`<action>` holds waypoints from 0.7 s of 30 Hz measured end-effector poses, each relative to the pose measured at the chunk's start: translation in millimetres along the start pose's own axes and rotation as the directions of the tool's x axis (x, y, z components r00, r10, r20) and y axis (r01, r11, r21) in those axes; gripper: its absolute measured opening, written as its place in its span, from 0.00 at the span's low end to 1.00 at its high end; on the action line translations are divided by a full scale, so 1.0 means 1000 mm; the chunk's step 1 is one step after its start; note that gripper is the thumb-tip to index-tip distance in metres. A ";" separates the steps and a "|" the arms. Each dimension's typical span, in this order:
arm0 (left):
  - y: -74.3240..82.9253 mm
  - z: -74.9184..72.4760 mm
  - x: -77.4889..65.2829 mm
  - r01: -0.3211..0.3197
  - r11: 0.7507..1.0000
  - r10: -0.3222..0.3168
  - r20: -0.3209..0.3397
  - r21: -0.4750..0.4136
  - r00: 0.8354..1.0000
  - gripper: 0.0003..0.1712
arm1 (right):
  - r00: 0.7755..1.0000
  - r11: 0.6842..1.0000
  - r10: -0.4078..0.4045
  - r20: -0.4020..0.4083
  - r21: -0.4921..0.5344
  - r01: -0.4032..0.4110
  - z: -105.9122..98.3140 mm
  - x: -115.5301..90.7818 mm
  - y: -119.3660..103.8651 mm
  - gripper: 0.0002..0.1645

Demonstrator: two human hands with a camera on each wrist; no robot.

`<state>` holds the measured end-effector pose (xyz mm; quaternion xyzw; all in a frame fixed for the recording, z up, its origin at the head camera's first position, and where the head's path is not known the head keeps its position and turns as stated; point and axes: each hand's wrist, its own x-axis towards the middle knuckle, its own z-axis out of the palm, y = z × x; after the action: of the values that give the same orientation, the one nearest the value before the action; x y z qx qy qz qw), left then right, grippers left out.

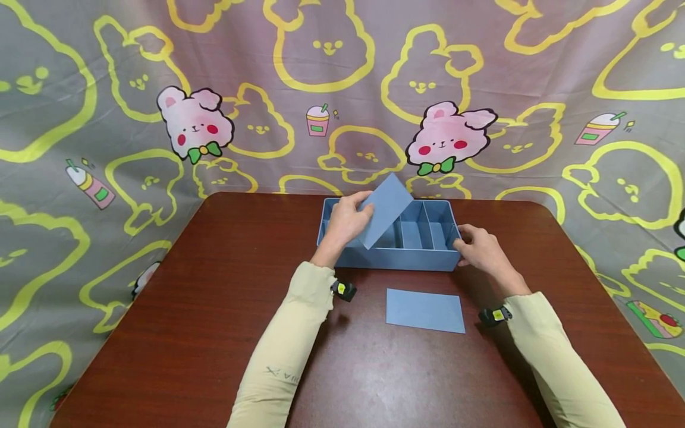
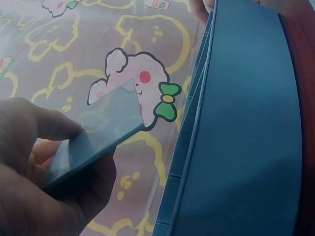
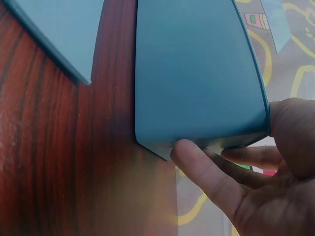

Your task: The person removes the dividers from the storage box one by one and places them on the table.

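Observation:
A blue box (image 1: pixel 396 260) with several compartments stands toward the back of the table, partition walls running across its inside. My left hand (image 1: pixel 349 221) pinches a flat blue rectangular panel (image 1: pixel 389 205) between thumb and fingers, holding it tilted above the box. In the left wrist view the same panel (image 2: pixel 108 115) shows its thin edge, apart from the box wall (image 2: pixel 246 118). My right hand (image 1: pixel 481 249) grips the right end of the box; in the right wrist view a finger (image 3: pixel 197 164) lies against that end wall. The panel hides part of the left compartments.
A second flat blue panel (image 1: pixel 425 311) lies on the brown table (image 1: pixel 225 333) in front of the box. Behind the table hangs a patterned curtain (image 1: pixel 257 142). A small black camera is worn on each wrist.

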<state>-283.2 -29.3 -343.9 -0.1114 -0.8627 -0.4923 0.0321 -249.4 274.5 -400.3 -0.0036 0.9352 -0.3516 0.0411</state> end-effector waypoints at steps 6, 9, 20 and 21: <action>-0.003 0.000 -0.002 -0.011 0.999 0.012 0.012 -0.030 1.000 0.21 | 1.000 1.000 -0.001 0.001 0.003 0.001 0.000 -0.001 0.000 0.32; -0.004 0.000 -0.002 -0.008 0.999 0.010 0.023 -0.047 1.000 0.21 | 1.000 1.000 -0.003 -0.001 0.001 0.003 0.000 -0.001 0.000 0.32; -0.009 -0.001 -0.006 -0.016 0.998 0.021 0.069 -0.062 0.997 0.21 | 1.000 1.000 -0.020 -0.011 0.010 0.021 0.001 -0.002 0.001 0.30; -0.009 -0.001 -0.007 -0.010 0.997 0.016 0.074 -0.072 0.997 0.21 | 1.000 1.000 -0.021 -0.012 0.008 0.021 0.001 -0.001 0.001 0.30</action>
<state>-278.6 -35.6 -352.3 -0.1363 -0.8444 -0.5181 -0.0009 -247.9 274.8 -401.5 -0.0113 0.9339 -0.3559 0.0320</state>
